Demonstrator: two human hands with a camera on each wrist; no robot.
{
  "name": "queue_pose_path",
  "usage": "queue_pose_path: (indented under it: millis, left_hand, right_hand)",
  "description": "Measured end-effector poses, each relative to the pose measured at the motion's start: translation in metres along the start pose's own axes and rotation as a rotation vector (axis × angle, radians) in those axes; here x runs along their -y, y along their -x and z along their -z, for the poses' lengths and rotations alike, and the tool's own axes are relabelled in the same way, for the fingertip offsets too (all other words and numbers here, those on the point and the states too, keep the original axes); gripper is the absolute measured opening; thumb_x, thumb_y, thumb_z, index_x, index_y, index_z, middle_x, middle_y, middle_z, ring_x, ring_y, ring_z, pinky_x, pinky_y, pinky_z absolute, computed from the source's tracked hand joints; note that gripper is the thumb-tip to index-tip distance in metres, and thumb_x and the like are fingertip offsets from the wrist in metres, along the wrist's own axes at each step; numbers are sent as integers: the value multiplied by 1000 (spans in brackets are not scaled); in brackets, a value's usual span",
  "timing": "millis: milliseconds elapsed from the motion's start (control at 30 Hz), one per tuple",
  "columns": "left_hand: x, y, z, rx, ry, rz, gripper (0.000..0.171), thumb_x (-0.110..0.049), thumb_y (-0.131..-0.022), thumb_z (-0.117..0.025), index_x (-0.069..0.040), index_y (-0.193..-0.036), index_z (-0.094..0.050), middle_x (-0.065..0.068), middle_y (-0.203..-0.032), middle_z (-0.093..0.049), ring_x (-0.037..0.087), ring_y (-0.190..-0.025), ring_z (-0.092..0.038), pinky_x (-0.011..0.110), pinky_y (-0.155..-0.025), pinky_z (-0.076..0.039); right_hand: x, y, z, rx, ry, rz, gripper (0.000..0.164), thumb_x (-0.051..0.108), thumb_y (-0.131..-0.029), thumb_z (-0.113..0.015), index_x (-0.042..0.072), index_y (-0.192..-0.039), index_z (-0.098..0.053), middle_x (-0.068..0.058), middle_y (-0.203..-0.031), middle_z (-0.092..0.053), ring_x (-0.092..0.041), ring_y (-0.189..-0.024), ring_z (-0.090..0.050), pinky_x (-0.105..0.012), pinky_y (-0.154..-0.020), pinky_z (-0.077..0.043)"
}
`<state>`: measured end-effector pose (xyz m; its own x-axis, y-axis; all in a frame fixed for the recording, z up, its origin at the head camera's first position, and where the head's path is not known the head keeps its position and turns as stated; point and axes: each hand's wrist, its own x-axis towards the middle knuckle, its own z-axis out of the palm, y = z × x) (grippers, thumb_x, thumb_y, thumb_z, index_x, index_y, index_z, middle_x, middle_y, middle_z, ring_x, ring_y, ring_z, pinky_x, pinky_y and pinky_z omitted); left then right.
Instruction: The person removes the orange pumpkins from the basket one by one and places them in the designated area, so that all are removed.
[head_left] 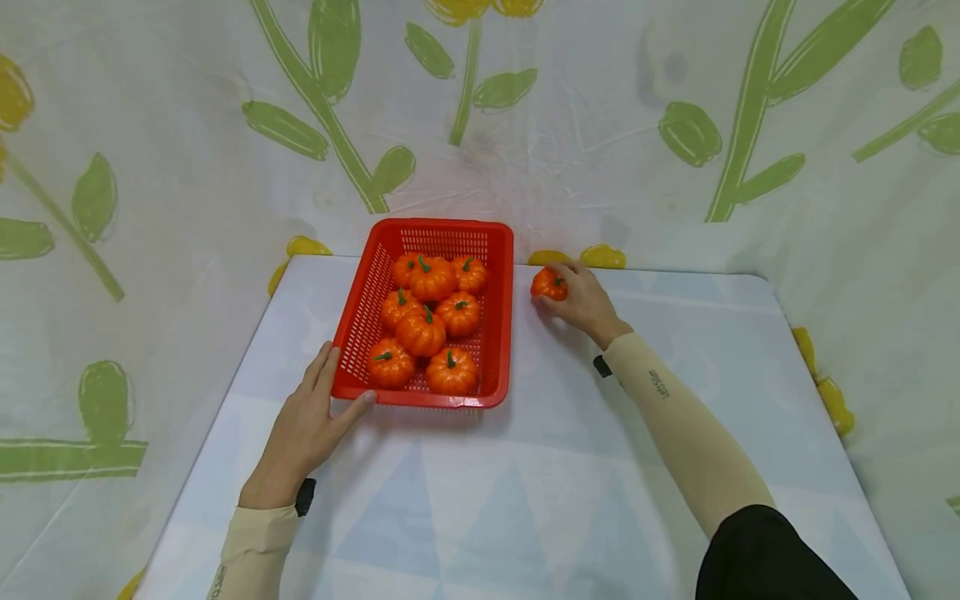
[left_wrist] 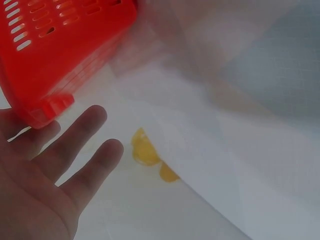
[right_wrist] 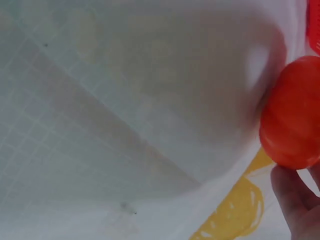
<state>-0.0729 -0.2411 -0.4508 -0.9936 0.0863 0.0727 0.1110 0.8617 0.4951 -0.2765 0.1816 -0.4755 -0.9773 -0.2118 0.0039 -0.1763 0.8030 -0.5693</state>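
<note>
A red plastic basket (head_left: 497,350) stands at the back of the table with several small orange pumpkins (head_left: 422,333) inside, each with a green stem. My left hand (head_left: 303,425) is at its front left corner, fingers extended along the side and thumb at the front rim. In the left wrist view, straight, spread fingers (left_wrist: 82,130) lie beside the red basket wall (left_wrist: 85,55). To the right of the basket, my right hand (head_left: 583,302) pinches one small pumpkin (head_left: 550,284) between thumb and fingers. The right wrist view shows this pumpkin (right_wrist: 295,115) close up, fingertips against its underside.
The white and pale blue table (head_left: 480,500) extends in front of and to the right of the basket. A pale curtain (head_left: 570,125) printed with green leaves and yellow flowers hangs around its back and sides.
</note>
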Motion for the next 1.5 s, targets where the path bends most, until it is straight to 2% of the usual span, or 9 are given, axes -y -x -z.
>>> queue_pose_path:
  millis: [333, 600, 967, 1100, 1167, 1333, 1433, 1500]
  left_hand:
    - [0, -1, 1, 4, -8, 7, 99, -59, -95, -62, -5, -163, -15, 16, -168, -15, 54, -134, -42, 68, -104, -38]
    - [2, -2, 0, 6, 2, 7, 99, -60, -94, -62, -6, -163, -14, 15, -168, -15, 53, -135, -42, 68, -105, -38]
    - [1, -2, 0, -3, 5, 1, 99, -59, -95, -63, -5, -163, -15, 15, -168, -16, 54, -133, -44, 67, -104, -39]
    - [1, -2, 0, 10, 4, 17, 100, -61, -94, -62, -6, -163, -14, 15, -168, -15, 53, -135, -42, 67, -104, -39]
    - [1, -1, 0, 18, 5, 25, 100, -62, -94, -61, -6, -163, -14, 15, -168, -14, 53, -135, -41, 67, -105, -38]
    - [1, 0, 0, 20, 3, 28, 100, -61, -95, -61, -6, -163, -13, 15, -168, -13, 53, -134, -43, 67, -104, -39]
    - [1, -1, 0, 16, 4, 29, 100, -62, -95, -61, -6, -163, -14, 14, -168, -13, 53, -133, -44, 67, -104, -40]
    - [0, -1, 0, 16, 9, 32, 100, -62, -94, -61, -7, -163, -14, 13, -169, -13, 52, -133, -44, 67, -104, -39]
  right_hand:
    - [1, -6, -2, 63, 10, -50, 67, 39, -92, -74, 13, -148, -48, -20, -152, -38, -37, -131, -40, -55, -107, -44]
    - [3, -5, -2, 61, 35, -45, 68, 38, -92, -73, 14, -149, -46, -21, -153, -36, -39, -131, -41, -56, -108, -43]
    - [2, -4, -1, 55, 35, -56, 79, 40, -90, -75, 14, -154, -37, -20, -153, -36, -38, -129, -43, -56, -106, -45]
    - [5, -2, 4, -21, -13, 8, 71, 34, -92, -72, 11, -152, -41, -18, -153, -40, -36, -133, -42, -55, -110, -41]
    - [9, -2, 6, -86, -58, 63, 65, 29, -94, -69, 10, -151, -44, -14, -152, -42, -33, -137, -41, -52, -113, -38]
    - [29, -1, 12, -218, -175, 176, 56, 26, -98, -66, 12, -149, -47, -5, -151, -47, -25, -138, -42, -45, -115, -36]
    - [50, 3, 16, -236, -216, 249, 54, 26, -98, -67, 11, -148, -49, -4, -149, -50, -24, -135, -46, -44, -113, -39]
    - [64, 6, 19, -217, -226, 306, 55, 25, -98, -67, 10, -147, -50, -5, -148, -50, -25, -132, -48, -45, -110, -42]
